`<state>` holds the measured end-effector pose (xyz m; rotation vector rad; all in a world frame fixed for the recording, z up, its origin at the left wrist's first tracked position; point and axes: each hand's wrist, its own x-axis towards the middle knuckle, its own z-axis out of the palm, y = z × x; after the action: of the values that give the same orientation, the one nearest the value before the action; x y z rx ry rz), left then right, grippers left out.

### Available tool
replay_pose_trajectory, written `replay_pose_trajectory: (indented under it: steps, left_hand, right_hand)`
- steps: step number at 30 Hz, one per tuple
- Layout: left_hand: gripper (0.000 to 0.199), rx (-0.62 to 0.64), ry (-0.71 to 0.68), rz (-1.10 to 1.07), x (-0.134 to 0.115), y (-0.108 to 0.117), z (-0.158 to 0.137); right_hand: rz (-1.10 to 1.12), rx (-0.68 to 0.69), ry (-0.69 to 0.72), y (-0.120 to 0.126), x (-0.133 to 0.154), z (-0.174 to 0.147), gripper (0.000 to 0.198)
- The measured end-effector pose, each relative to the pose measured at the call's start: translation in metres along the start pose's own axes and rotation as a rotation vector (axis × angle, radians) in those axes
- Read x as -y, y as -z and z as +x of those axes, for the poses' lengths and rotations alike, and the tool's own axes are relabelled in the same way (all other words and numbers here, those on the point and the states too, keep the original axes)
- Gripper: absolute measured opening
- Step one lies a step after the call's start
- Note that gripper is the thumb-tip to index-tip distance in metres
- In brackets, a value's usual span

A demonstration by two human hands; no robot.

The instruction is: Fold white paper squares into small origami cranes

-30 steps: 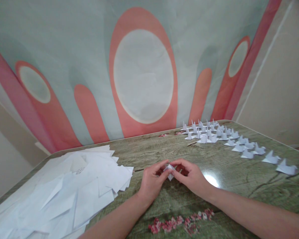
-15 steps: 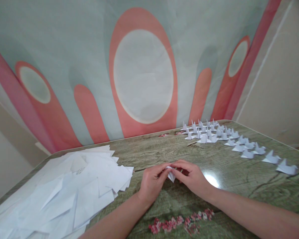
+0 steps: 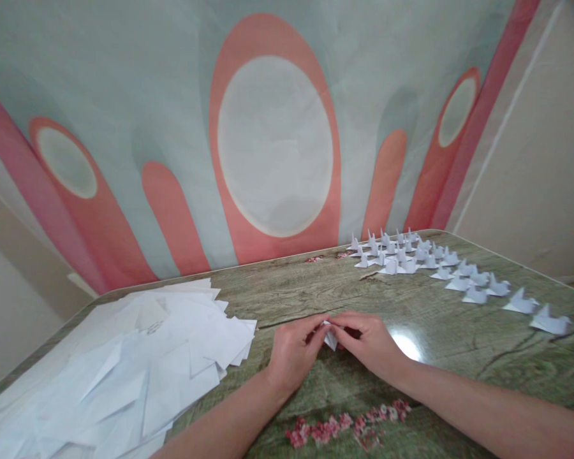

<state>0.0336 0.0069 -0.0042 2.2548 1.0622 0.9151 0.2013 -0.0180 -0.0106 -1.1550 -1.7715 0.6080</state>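
Observation:
A small folded piece of white paper (image 3: 331, 340) is pinched between my two hands, just above the middle of the table. My left hand (image 3: 294, 347) grips it from the left with thumb and forefinger together. From the right, my right hand (image 3: 370, 341) closes on it the same way, and the fingertips of both hands meet at its top. The paper's lower end comes to a point; its upper part is hidden by my fingers. Several folded white paper birds (image 3: 476, 294) stand in rows at the far right.
A wide, loose heap of white paper sheets (image 3: 167, 357) covers the left side of the wood-patterned table (image 3: 277, 293). Printed pink flowers (image 3: 325, 430) mark the tabletop near me. A backdrop with pink arches (image 3: 275, 252) rises behind the far edge.
Both hands have shifted very slightly, keeping their pinch on the folded paper. The right fingers sit a little lower. The paper birds and the heap look the same.

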Motion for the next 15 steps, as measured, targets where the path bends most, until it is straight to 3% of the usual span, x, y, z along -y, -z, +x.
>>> replay_pose_trajectory:
  steps: [9, 15]
  left_hand:
    - [0.025, 0.07, -0.102, 0.353, 0.003, 0.006, 0.002]
    - [0.023, 0.077, -0.12, 0.356, 0.003, 0.006, 0.002]
  right_hand:
    - [-0.107, 0.067, -0.067, -0.002, -0.01, 0.001, 0.017]
    - [-0.158, 0.077, -0.106, -0.004, -0.013, 0.001, 0.016]
